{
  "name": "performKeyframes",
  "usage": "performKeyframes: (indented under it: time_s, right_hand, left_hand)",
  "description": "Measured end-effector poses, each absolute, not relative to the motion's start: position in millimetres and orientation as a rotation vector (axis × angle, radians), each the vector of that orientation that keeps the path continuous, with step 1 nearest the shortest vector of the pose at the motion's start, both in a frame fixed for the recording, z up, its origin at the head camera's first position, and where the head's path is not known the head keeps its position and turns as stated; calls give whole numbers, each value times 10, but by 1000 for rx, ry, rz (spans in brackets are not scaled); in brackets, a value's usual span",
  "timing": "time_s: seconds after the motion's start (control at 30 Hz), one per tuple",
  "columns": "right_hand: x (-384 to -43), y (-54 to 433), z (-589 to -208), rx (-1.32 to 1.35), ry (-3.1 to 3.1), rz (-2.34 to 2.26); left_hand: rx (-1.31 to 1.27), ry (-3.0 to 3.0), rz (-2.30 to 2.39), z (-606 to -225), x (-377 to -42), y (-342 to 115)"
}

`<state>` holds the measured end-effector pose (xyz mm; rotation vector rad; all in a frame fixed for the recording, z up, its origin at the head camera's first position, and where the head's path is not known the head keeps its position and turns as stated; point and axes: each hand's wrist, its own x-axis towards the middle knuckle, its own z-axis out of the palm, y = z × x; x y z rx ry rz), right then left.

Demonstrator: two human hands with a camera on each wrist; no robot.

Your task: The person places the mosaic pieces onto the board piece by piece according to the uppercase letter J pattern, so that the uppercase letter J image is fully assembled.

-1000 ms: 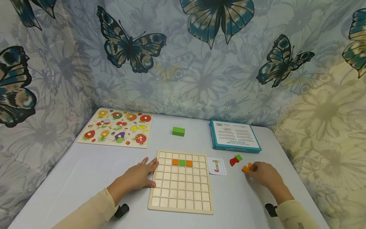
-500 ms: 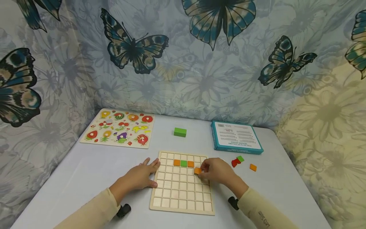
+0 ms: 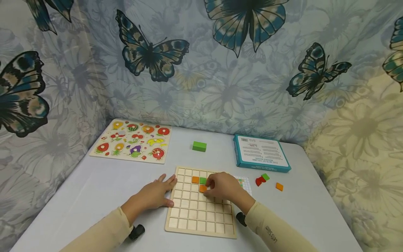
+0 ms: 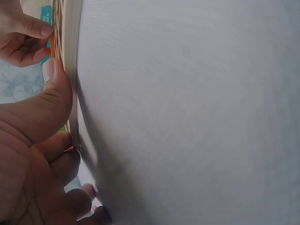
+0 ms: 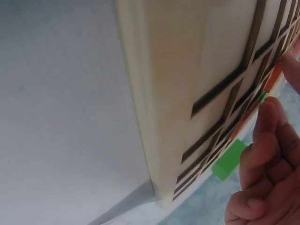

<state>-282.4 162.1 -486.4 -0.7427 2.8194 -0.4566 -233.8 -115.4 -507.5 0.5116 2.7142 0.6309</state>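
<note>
A wooden grid board (image 3: 201, 231) lies on the white table. My left hand (image 3: 150, 196) rests at its left edge, fingers spread and thumb touching the rim, also seen close up in the left wrist view. With thumb and fingertips, my right hand (image 3: 225, 187) pinches an orange square tile (image 3: 203, 188) at the board, just below the green tile (image 3: 203, 180). Left of the green tile sits an orange tile (image 3: 195, 179); the one on its right is hidden by the right hand. A printed pattern card (image 3: 246, 185) lies partly covered by the right hand.
Right of the board lie red pieces (image 3: 259, 180), a small green tile (image 3: 266, 176) and an orange tile (image 3: 279, 187). Behind are a green block (image 3: 199, 146), a teal box (image 3: 262, 154) and a fruit puzzle board (image 3: 129, 141). Black wrist cameras are strapped below both hands.
My right hand picked up an orange tile from the right of the table and carried it left onto the board, below the green tile. The left hand stayed at the board's edge.
</note>
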Motion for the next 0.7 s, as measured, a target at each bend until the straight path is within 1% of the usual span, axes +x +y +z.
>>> performKeyframes:
  time_s: [0.43, 0.5, 0.57, 0.7]
  right_hand:
    - [-2869, 1632, -4842, -819, 2802, -584]
    - [-2863, 1714, -4817, -757, 2801, -642]
    - [-2858, 1859, -4790, -629, 2812, -698]
    - [-2887, 2324, -4760, -363, 2873, -697]
  left_hand:
    - [508, 2727, 616, -5046, -2362, -1148]
    - [526, 2727, 616, -5050, -2373, -1144]
    - [545, 2721, 618, -5052, -2377, -1140]
    - [558, 2716, 587, -5063, -2370, -1149]
